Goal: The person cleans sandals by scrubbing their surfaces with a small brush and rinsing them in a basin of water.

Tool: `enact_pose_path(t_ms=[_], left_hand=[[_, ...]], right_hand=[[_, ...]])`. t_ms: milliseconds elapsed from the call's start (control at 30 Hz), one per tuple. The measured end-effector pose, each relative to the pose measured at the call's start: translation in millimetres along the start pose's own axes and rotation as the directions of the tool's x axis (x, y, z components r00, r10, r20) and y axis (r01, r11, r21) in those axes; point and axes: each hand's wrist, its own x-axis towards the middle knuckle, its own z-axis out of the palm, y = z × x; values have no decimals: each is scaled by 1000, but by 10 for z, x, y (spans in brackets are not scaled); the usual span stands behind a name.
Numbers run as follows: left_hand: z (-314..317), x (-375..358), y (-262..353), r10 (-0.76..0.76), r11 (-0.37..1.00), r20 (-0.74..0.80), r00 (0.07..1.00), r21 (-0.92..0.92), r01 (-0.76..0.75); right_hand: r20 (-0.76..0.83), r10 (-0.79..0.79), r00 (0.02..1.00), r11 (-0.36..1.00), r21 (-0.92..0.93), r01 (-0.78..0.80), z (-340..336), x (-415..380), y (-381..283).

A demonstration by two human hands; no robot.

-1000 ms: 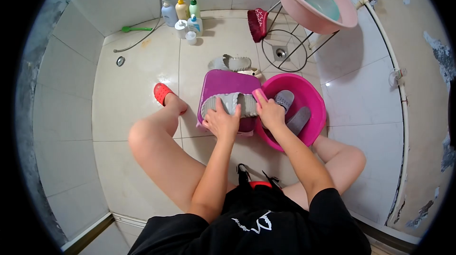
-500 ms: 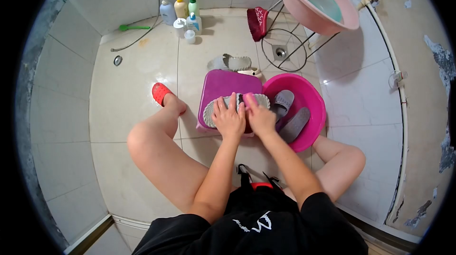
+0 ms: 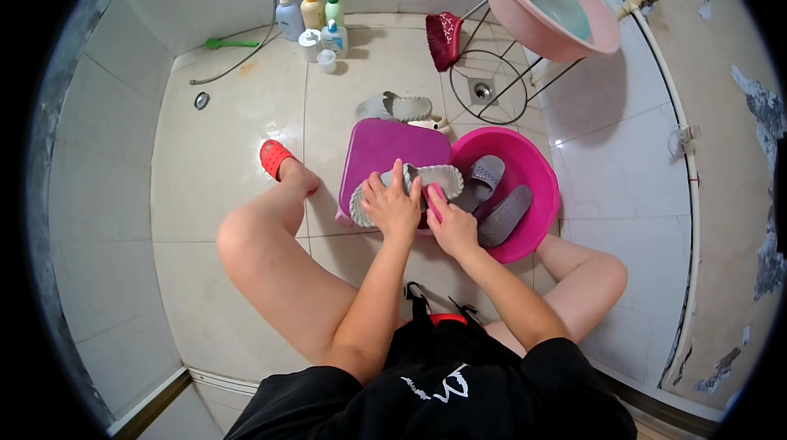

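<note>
A light grey slipper (image 3: 443, 178) with a braided-looking edge lies across a purple stool (image 3: 385, 145). My left hand (image 3: 393, 209) rests over the slipper's strap and holds it down, fingers partly spread. My right hand (image 3: 451, 225) is wrapped round a pink brush (image 3: 436, 198), held at the near edge of the slipper; its bristles are hidden. Just to the right, a bright pink basin (image 3: 548, 186) holds a grey slipper with a perforated strap (image 3: 487, 174) and a darker grey slipper (image 3: 506, 215).
Behind the stool lie another grey slipper (image 3: 406, 106) and a cream shoe (image 3: 432, 124). Several pump bottles (image 3: 311, 10) stand by the back wall. A pale pink basin (image 3: 566, 47) sits on a metal stand, above a floor drain (image 3: 482, 92). A dark red cloth (image 3: 443, 38) hangs there.
My right hand has drawn the brush back toward me, from the slipper's top to its near edge. My left hand stays on the slipper, which has shifted slightly.
</note>
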Motion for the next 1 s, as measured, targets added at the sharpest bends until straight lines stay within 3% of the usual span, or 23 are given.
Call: enact_pose_path(t_ms=[133,200,233,267,333,400,467,533,600,667,800,833,1000], left_hand=[[6,-23,-11,9,1000,-21,1000,-20,-9],[22,-19,12,7,1000,-37,999,-9,-7],[21,-38,18,-1,1000,-47,999,6,2],[19,-55,19,5,1000,-43,999,6,-5],[25,-46,11,-6,1000,-45,999,-23,4],[52,-74,5,-2,999,-30,1000,-37,1],[65,-97,15,22,999,-70,997,34,-20],[64,-140,105,36,998,-63,997,-43,-39],[92,-144,171,136,991,3,991,10,-136],[161,-141,179,150,987,9,989,51,-150],[266,-103,198,126,987,-21,992,98,-124],[285,-93,192,122,988,-28,992,97,-119],[347,-45,222,104,984,-25,994,150,-99]], right_hand=[[-130,259,957,959,-85,-271,-199,209,320],[-113,209,971,972,-85,-219,-53,117,156],[-86,41,995,999,24,-39,-2,14,34],[16,-12,1000,1000,18,12,-14,-86,-12],[-144,135,980,988,93,-123,31,17,192],[-174,574,800,818,177,-548,-32,107,390],[-176,730,660,682,245,-689,221,187,837],[-188,725,663,673,397,-624,469,337,1151],[-374,576,727,788,491,-371,945,530,1503],[-277,636,720,722,543,-429,1120,769,1517],[-259,478,840,794,537,-286,1524,846,1547],[-263,417,870,853,444,-275,1648,799,1613],[-91,594,799,778,319,-541,1777,875,1835]])
